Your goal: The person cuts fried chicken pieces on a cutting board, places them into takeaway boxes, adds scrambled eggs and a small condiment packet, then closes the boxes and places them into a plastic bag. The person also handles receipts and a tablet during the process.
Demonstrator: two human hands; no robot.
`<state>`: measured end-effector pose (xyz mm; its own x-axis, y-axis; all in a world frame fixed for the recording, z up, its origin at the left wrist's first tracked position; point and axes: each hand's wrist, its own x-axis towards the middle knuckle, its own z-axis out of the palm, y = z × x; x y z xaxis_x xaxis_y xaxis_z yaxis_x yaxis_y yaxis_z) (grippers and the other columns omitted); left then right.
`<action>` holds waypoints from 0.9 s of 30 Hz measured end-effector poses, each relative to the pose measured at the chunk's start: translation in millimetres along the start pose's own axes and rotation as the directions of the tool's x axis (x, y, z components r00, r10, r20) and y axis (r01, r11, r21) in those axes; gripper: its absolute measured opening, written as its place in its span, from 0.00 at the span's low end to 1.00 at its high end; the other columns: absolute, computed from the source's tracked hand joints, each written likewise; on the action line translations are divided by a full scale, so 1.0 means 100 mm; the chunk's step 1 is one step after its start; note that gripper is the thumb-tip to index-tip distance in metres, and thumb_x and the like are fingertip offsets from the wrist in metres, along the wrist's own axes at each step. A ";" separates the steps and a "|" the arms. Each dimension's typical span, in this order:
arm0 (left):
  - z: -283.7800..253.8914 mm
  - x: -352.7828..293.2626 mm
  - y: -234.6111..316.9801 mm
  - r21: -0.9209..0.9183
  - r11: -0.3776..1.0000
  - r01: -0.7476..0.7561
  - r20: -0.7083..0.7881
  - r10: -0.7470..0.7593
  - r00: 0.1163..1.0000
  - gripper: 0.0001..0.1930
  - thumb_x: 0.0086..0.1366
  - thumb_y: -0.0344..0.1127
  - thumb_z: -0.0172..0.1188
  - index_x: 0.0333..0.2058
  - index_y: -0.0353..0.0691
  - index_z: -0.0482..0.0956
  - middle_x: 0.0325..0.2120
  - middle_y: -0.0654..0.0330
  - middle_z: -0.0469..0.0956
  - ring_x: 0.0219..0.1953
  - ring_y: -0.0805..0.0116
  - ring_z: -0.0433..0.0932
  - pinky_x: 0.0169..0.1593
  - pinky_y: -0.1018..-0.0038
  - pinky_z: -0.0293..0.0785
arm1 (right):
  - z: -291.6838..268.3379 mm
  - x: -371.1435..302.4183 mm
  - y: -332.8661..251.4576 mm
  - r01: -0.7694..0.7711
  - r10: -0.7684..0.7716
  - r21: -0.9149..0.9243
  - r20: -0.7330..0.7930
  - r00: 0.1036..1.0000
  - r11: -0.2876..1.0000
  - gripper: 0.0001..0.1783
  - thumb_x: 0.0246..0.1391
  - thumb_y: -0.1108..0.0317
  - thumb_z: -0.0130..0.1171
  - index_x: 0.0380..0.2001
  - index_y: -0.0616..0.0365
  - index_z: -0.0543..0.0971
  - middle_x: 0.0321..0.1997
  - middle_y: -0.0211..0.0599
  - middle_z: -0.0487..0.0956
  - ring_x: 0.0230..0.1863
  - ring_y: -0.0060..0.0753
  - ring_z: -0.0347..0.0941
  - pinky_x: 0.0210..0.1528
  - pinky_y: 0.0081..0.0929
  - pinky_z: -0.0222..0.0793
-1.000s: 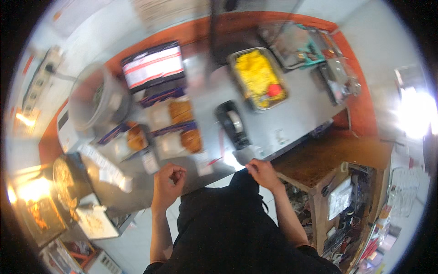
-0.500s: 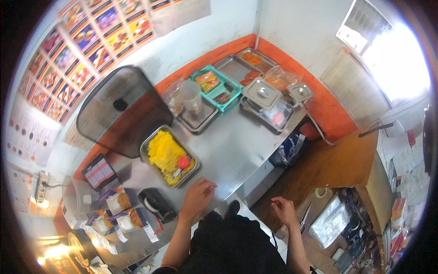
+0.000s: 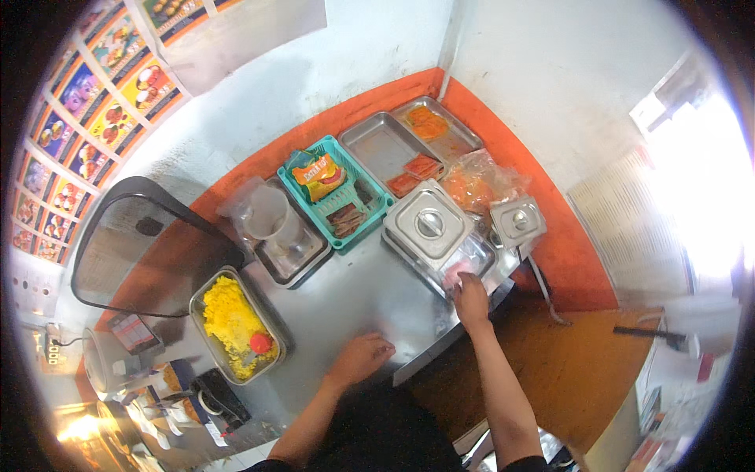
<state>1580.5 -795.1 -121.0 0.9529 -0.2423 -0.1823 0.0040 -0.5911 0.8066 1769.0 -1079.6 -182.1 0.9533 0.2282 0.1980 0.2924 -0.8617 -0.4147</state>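
Observation:
My right hand (image 3: 472, 303) reaches over the front of a steel container (image 3: 481, 259), its fingers drawn together at a pinkish item (image 3: 458, 274) in clear plastic there. What the fingertips grip is too small to make out. A steel lid (image 3: 429, 223) with a round knob lies across the container's back part. My left hand (image 3: 360, 359) is low over the steel table (image 3: 338, 303) near its front edge, loosely bent and holding nothing. To its left stands a steel pan (image 3: 277, 363) of yellow rice (image 3: 228, 311), with a red round-ended utensil (image 3: 260, 343) in it.
A teal basket (image 3: 377, 208) holds packets. Beside it are a tray with a clear plastic jug (image 3: 271, 216), shallow steel trays (image 3: 381, 141) with orange food, and a smaller lidded container (image 3: 519, 222). A dark framed screen (image 3: 149, 259) leans at left. A black tape dispenser (image 3: 220, 400) is nearer.
My right hand has moved forward from beside my body to the steel container. My left hand has shifted slightly over the table. The view has swung toward the right.

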 end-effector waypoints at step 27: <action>0.04 0.71 1.10 -0.271 0.884 0.380 -0.157 -0.430 0.889 0.21 0.70 0.36 0.67 0.60 0.37 0.81 0.44 0.50 0.87 0.46 0.55 0.87 0.52 0.62 0.81 | -0.17 0.88 0.50 0.292 -0.270 -0.008 0.360 0.893 0.956 0.06 0.52 0.74 0.63 0.35 0.60 0.83 0.38 0.49 0.84 0.46 0.56 0.81 0.52 0.48 0.77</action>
<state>1647.9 -880.8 -47.4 0.8931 0.1593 -0.4208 0.4478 -0.4064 0.7964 1866.4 -1110.0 -170.6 0.7997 0.5995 -0.0310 0.5575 -0.7609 -0.3320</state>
